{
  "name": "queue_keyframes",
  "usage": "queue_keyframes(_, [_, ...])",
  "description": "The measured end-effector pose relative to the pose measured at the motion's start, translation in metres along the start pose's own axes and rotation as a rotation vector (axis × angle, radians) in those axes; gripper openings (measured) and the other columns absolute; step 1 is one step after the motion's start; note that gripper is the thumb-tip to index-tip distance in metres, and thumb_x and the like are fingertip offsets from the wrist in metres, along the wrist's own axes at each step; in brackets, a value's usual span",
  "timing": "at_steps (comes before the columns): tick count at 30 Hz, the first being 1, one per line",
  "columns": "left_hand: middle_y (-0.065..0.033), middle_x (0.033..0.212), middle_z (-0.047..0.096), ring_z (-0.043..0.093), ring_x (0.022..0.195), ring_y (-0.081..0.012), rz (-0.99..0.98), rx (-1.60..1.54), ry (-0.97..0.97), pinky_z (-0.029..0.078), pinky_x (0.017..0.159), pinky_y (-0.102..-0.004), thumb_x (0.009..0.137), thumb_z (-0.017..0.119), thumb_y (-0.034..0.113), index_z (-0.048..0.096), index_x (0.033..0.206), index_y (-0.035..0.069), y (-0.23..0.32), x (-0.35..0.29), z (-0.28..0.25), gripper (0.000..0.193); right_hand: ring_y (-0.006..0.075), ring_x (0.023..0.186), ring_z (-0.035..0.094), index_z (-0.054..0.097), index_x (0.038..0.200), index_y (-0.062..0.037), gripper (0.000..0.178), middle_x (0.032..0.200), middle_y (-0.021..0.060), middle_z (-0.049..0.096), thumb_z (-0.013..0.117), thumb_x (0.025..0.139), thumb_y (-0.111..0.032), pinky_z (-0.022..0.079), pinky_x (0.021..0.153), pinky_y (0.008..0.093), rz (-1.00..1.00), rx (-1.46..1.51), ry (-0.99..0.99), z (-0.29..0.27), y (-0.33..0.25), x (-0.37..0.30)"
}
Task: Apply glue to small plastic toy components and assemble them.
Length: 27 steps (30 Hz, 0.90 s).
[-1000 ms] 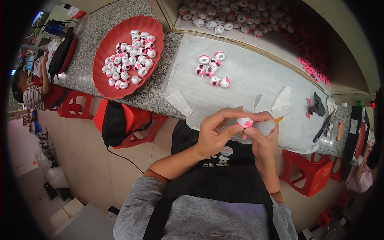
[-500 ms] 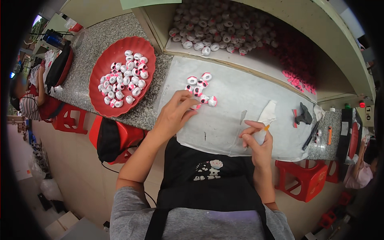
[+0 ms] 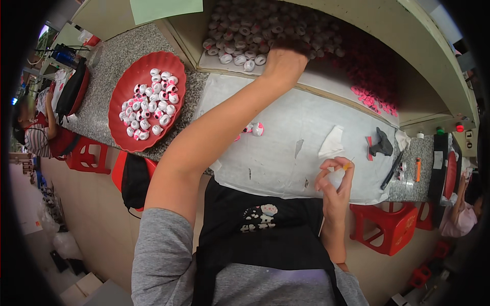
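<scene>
My left hand (image 3: 287, 60) reaches into the shelf compartment, over a heap of small white rounded pieces (image 3: 237, 33); its fingers are hidden in shadow among them. In my right hand (image 3: 337, 191) is a small white squeeze bottle (image 3: 335, 177) with a thin orange-based tip, held above the paper near its front edge. White sheeting (image 3: 275, 158) covers the work surface. Just beyond my left forearm, a few white-and-pink pieces (image 3: 258, 129) show on it; the forearm hides the area beside them.
A red scalloped bowl (image 3: 135, 71) of white-and-pink pieces stands at left. Pink bits (image 3: 375, 100) lie in the shelf's right part. On the right are a white cloth scrap (image 3: 333, 142), a dark grey lump (image 3: 381, 144), a black pen-like tool (image 3: 392, 171) and an orange stick (image 3: 418, 170).
My left hand has moved from the pieces on the sheet up and forward into the shelf heap. My right hand still holds the squeeze bottle, its tip turned slightly. The view has shifted a little.
</scene>
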<state>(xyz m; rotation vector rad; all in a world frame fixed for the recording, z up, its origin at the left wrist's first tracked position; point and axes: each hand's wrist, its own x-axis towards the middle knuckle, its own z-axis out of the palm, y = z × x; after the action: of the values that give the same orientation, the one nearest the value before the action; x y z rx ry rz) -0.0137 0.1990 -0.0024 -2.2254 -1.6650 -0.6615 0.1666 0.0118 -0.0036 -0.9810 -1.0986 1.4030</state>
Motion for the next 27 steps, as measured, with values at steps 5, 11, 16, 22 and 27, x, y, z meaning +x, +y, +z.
queue_keyframes(5, [-0.0081,0.070,0.054,0.052,0.063,-0.0168,-0.081,-0.671,0.012,0.040,0.057,-0.0252,0.065,0.061,0.009,0.052,0.083,0.004,0.012,-0.032,-0.061,0.021,0.0160,0.062,0.044,0.032,0.099,-0.0029,0.035,0.093,0.0125,0.038,0.046,0.067,-0.007,0.038,0.042,0.0227,-0.044,0.071,-0.084,-0.007,-0.009,0.001])
queue_keyframes(11, [-0.0070,0.088,0.051,0.051,0.080,-0.0129,-0.563,-1.820,-0.212,0.042,0.071,-0.0248,0.073,0.054,0.003,0.047,0.101,0.002,0.025,-0.121,-0.099,0.029,0.0207,0.076,0.048,0.039,0.106,0.0044,0.039,0.101,0.0127,0.037,0.048,0.070,-0.009,0.044,0.050,0.0267,-0.090,-0.105,-0.113,0.007,-0.026,0.005])
queue_keyframes(16, [-0.0107,0.097,0.051,0.052,0.084,-0.0153,-0.760,-2.099,-0.096,0.043,0.073,-0.0286,0.073,0.055,0.005,0.047,0.100,0.002,0.047,-0.163,-0.090,0.029,0.0188,0.079,0.046,0.042,0.096,0.0023,0.031,0.100,0.0107,0.037,0.052,0.069,-0.006,0.043,0.058,0.0255,-0.149,-0.020,-0.009,0.013,-0.034,0.000])
queue_keyframes(22, [-0.0121,0.097,0.050,0.051,0.087,-0.0173,-0.765,-2.125,0.084,0.043,0.078,-0.0330,0.072,0.055,0.002,0.043,0.101,0.002,0.067,-0.169,-0.095,0.032,0.0134,0.076,0.038,0.039,0.088,-0.0059,0.035,0.084,0.0054,0.037,0.063,0.065,-0.016,0.035,0.063,0.0230,-0.459,0.017,0.032,0.027,-0.036,0.001])
queue_keyframes(27, [-0.0133,0.099,0.048,0.050,0.089,-0.0175,-0.690,-2.069,0.058,0.043,0.079,-0.0346,0.071,0.055,0.001,0.041,0.102,0.000,0.066,-0.173,-0.094,0.034,0.0113,0.054,0.038,0.040,0.080,-0.0076,0.037,0.074,0.0052,0.040,0.069,0.060,-0.020,0.034,0.046,0.0199,-0.738,-0.324,0.014,0.035,-0.033,-0.009])
